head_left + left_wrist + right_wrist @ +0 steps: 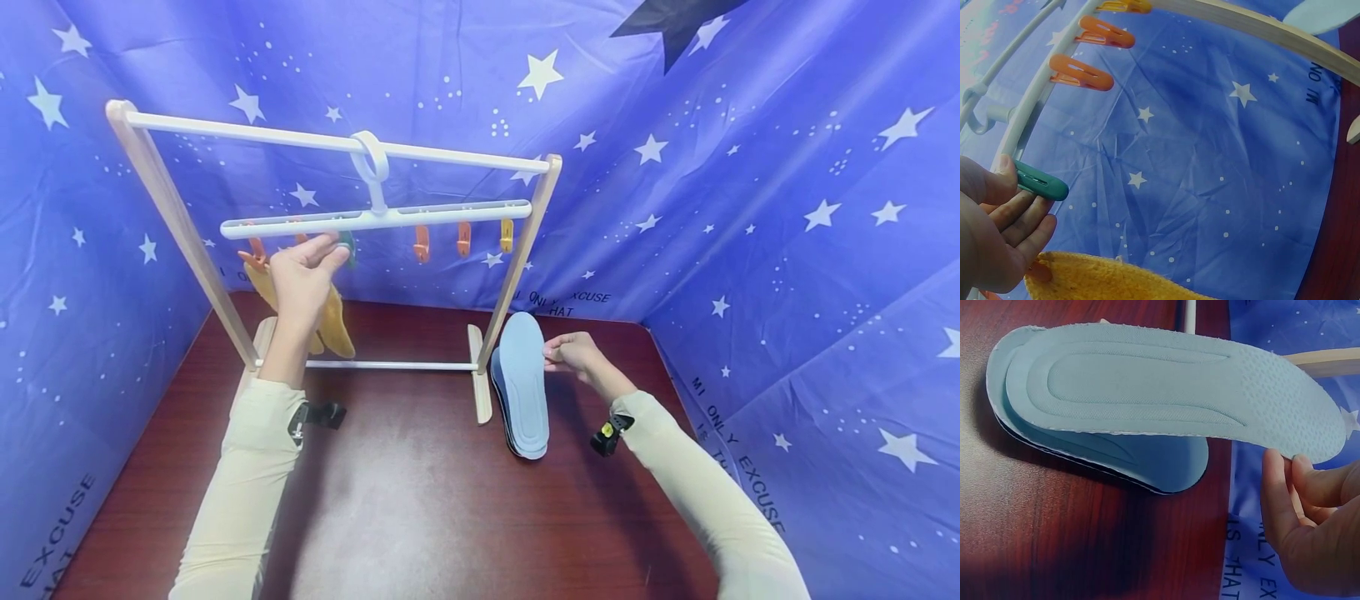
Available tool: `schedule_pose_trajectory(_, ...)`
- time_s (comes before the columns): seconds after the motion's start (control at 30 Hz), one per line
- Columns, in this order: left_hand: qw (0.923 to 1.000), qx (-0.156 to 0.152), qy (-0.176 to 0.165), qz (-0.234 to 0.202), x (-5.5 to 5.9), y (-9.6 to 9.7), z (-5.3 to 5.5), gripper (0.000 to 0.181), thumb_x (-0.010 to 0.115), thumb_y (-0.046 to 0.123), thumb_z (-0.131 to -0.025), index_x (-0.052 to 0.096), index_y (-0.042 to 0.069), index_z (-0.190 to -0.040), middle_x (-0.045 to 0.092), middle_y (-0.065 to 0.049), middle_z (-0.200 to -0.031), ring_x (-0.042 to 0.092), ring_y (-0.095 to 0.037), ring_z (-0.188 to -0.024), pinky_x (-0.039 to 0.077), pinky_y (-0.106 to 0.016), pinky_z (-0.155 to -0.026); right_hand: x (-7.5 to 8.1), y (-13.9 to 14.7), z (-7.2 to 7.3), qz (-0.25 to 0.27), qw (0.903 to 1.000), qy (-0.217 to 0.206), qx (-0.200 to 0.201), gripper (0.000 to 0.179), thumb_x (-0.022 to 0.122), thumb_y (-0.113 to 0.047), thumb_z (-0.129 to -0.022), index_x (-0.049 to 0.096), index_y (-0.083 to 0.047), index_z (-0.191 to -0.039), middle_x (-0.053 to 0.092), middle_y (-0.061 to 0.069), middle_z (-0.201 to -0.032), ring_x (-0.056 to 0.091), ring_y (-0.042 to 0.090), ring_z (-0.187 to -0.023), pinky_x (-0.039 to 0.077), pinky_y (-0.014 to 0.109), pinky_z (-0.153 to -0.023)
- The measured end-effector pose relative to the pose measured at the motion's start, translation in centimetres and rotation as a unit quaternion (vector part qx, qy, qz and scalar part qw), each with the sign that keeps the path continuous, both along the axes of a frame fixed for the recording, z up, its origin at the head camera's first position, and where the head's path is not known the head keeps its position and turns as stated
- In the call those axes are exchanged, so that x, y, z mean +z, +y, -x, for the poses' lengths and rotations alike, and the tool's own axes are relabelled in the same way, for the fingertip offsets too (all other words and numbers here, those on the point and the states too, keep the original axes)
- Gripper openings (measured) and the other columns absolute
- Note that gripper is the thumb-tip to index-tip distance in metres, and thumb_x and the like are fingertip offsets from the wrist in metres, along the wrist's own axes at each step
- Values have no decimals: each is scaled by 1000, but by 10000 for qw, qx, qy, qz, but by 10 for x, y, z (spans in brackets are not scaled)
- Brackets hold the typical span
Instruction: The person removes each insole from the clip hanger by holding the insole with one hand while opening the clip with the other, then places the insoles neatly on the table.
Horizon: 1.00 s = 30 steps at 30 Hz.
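My left hand (303,275) is raised at the white hanger (300,223), its thumb and fingers pinching a green clip (1041,181) below the bar. Close under that hand hangs a yellow fuzzy cloth (1104,278), caught by orange clips (256,248) on the hanger's left side. My right hand (576,353) pinches the edge of a light blue insole (1147,381) between thumb and fingers near its toe end. That end is lifted, while the heel overlaps another insole (1172,459) lying on the table.
The hanger hooks over the top rod of a white and wooden rack (168,196). Two orange clips (464,238) and a yellow clip (507,236) hang on its right half. Starry blue curtains (720,183) enclose the dark red table (420,492). The insoles lie beside the rack's right foot (480,392).
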<state>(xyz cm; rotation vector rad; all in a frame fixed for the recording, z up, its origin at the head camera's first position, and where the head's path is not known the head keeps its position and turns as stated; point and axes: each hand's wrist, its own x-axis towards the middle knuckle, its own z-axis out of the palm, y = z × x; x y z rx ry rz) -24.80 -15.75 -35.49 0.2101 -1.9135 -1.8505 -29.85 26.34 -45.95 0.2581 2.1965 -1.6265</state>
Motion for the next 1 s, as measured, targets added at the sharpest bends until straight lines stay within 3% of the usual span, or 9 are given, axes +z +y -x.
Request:
schedule_pose_trajectory(0.1,10000,14,-29,-10,0,0,0,33,74,5,-92,69,-5,-124,68,-21,-125,72,-18,-113,53,-25,-104,-2,-1,0,-15,10000,-10,-54,17,55,13,-96,58,18,-112,65,1,-69,67,11,-65,63,25,-67)
schedule_pose_trajectory(0.23,10000,42,-7,36,1,1,-1,33,74,5,-92,70,-4,-123,68,-20,-124,71,-21,-115,53,-25,-104,-4,-4,-1,-29,9999,-9,-151,19,56,13,-96,58,20,-113,65,0,-68,66,9,-62,64,26,-68)
schedule_pose_trajectory(0.5,10000,5,5,55,1,1,-2,33,74,6,-92,69,-4,-124,68,-22,-124,73,-1,-101,54,-26,-103,-8,-5,0,-171,9993,21,-341,18,58,12,-96,60,19,-112,66,0,-68,67,10,-63,64,39,-87)
schedule_pose_trajectory(0.63,9999,42,16,96,1,1,-2,32,75,6,-92,70,-3,-123,68,-20,-124,73,-12,-108,54,-26,-102,-11,-6,0,-247,9990,119,-351,19,59,11,-95,60,20,-112,66,0,-67,68,11,-64,61,44,-92)
schedule_pose_trajectory(0.77,10000,60,30,42,1,2,-2,32,75,6,-91,71,-3,-122,68,-19,-123,70,-24,-116,54,-26,-103,-14,-7,1,-352,9985,222,-353,20,61,11,-95,61,20,-112,67,1,-67,70,16,-68,64,41,-86)
schedule_pose_trajectory(1.0,10000,31,61,1,0,2,-1,32,74,4,-92,70,-5,-122,67,-22,-124,69,-27,-118,53,-26,-104,-20,-8,3,-502,9976,348,-332,16,61,11,-94,63,20,-107,66,1,-65,68,11,-63,64,43,-83)
